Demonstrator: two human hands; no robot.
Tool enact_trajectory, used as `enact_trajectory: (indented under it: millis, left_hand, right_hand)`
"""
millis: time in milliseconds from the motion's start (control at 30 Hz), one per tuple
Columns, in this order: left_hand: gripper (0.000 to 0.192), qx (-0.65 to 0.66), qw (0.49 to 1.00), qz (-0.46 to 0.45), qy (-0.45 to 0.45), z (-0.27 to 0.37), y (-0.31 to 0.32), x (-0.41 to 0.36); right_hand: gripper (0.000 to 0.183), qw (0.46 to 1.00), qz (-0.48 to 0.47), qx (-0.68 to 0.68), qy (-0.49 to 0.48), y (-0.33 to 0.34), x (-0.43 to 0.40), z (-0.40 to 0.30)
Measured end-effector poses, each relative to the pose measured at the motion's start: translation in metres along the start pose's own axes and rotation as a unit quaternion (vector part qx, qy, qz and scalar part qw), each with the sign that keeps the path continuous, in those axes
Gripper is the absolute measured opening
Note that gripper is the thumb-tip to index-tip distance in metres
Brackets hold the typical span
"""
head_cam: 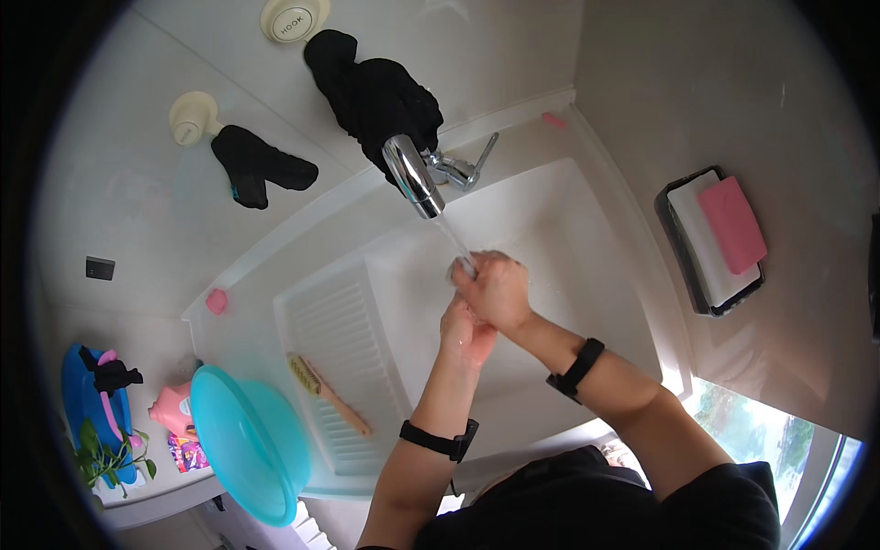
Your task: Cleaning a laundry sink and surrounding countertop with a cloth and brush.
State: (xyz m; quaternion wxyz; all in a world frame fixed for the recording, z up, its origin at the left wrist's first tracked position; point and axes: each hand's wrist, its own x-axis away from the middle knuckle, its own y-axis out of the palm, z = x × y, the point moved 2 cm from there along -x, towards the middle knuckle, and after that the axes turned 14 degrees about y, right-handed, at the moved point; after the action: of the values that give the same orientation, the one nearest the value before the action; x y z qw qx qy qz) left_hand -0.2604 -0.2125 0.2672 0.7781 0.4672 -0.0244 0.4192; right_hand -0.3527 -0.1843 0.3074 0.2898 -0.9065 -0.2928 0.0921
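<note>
Under the running chrome faucet (414, 177), my left hand (469, 330) and my right hand (496, 289) are pressed together, wet, over the white laundry sink (570, 227). The right hand lies over the left, and its fingers curl about a small pale thing (459, 269) in the water stream; what it is cannot be told. The left fingers are mostly hidden. A wooden-handled scrub brush (330, 395) rests on the ribbed washboard (344, 323) left of the basin. The faucet's lever (487, 155) points up.
Black cloths hang on the wall from hooks (292, 24), one bundle (385, 96) touching the faucet. A turquoise basin (240, 440) leans at left beside a pink bottle (173, 409) and a blue tub (86, 392). Pink and white soap bars (732, 223) sit in a wall dish (677, 240).
</note>
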Motion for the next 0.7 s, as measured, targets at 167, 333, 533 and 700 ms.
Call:
enact_trajectory:
  millis: [167,333,533,700]
  left_hand:
    - [0.037,-0.018,0.998,0.000,0.059,-0.007,-0.008,0.002]
    - [0.035,0.134,0.977,-0.150,0.069,0.001,-0.036,-0.006]
    - [0.035,-0.046,0.998,-0.036,0.013,0.010,0.008,0.022]
    - [0.039,-0.148,0.987,0.057,0.013,0.034,-0.011,0.020]
  right_hand:
    - [0.023,0.997,-0.014,-0.008,0.081,-0.006,-0.003,0.002]
    - [0.016,0.996,-0.036,-0.062,-0.054,0.012,0.047,-0.025]
    - [0.031,0.998,0.012,0.012,0.066,-0.010,-0.044,0.037]
    - [0.032,0.872,-0.254,-0.280,0.310,-0.020,-0.046,0.044]
